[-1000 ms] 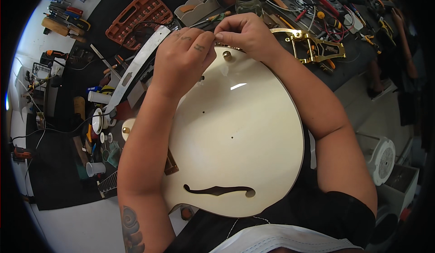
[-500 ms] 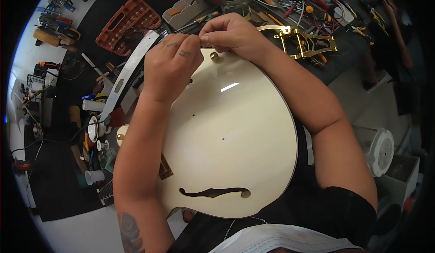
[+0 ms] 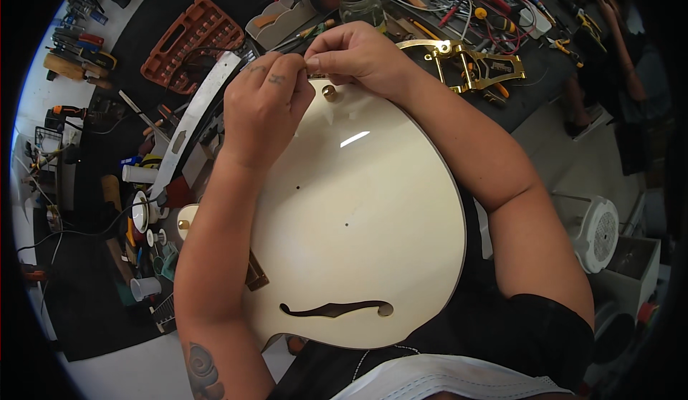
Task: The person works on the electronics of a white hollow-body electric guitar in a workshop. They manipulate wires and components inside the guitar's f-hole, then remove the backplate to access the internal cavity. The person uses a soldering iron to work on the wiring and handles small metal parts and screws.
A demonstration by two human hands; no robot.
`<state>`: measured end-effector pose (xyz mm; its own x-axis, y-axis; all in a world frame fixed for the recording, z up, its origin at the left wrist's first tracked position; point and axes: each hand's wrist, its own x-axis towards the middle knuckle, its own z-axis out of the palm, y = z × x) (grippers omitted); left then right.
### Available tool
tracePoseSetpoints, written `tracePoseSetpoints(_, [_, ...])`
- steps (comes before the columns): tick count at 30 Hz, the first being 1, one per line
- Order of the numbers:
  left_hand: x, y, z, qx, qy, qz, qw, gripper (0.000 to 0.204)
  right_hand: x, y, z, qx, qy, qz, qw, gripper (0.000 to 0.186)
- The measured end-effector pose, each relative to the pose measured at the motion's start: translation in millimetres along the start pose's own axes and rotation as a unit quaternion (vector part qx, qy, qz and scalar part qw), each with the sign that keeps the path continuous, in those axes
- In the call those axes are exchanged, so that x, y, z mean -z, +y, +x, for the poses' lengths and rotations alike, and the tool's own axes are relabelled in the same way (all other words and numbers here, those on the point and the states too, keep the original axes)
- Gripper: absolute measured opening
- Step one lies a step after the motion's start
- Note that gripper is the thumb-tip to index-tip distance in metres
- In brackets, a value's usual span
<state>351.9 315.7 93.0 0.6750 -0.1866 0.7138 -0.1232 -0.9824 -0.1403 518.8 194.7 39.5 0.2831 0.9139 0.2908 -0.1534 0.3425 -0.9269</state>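
A glossy cream hollow guitar body (image 3: 380, 242) with a dark f-hole lies across the person's front. My left hand (image 3: 266, 110) is closed at the body's far edge, knuckles up, fingertips against those of my right hand (image 3: 358, 60). My right thumb and forefinger pinch there; what either hand holds is too small or hidden to tell. Just below the fingers is a gold knob (image 3: 330, 93). A gold tailpiece assembly (image 3: 487, 67) lies on the bench to the right of my right hand.
The dark bench carries an orange socket case (image 3: 190, 38), a long metal strip (image 3: 183, 135), a glass jar (image 3: 360, 5), pliers, cables and several tools. A white machine (image 3: 595, 235) stands at right. Another person's arm (image 3: 620, 42) is at the upper right rim.
The bench, guitar body and both hands appear slightly further left in the view, the guitar slightly lower. Both hands stay pinched together at the body's far edge.
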Motion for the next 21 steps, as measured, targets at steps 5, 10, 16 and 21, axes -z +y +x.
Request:
tracePoseSetpoints(5, [-2.8, 3.9, 0.2, 0.04, 0.001, -0.037, 0.999, 0.018, -0.3, -2.8, -1.7, 0.004, 0.004, -0.007, 1.0, 0.017])
tracePoseSetpoints(10, [-4.6, 7.4, 0.1, 0.069, 0.003, -0.047, 0.996, 0.017, -0.3, 0.0, -0.7, 0.014, 0.011, -0.021, 1.0, 0.017])
tracePoseSetpoints(16, [-6.6, 6.3, 0.4, 0.061, 0.013, -0.049, 0.997, 0.016, -0.6, 2.9, 0.3, 0.013, 0.01, -0.003, 1.0, 0.017])
tracePoseSetpoints(21, [-9.5, 6.1, -0.3, 0.058, 0.015, -0.035, 0.998, 0.014, 0.5, 4.4, 1.4, 0.016, 0.012, -0.001, 1.0, 0.018])
